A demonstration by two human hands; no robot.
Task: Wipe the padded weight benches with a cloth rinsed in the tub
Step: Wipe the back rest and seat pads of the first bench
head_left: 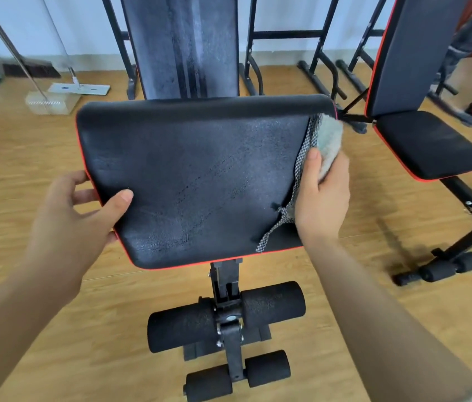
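Observation:
A black padded bench seat [200, 181] with red piping fills the middle, streaked with damp marks. Behind it rises its backrest [184, 44], also streaked. My left hand [75, 210] grips the seat's left edge, thumb on top and fingers underneath. My right hand [322, 195] holds a grey cloth [327, 146] with a checkered mesh side against the seat's right edge. A second black bench [426, 143] with red trim stands to the right.
Foam leg rollers [226, 320] sit below the seat on the wooden floor. A flat mop [79, 89], a clear tub [52, 104] and a broom [30, 69] lie at the back left. Black rack frames [319, 59] stand behind the benches.

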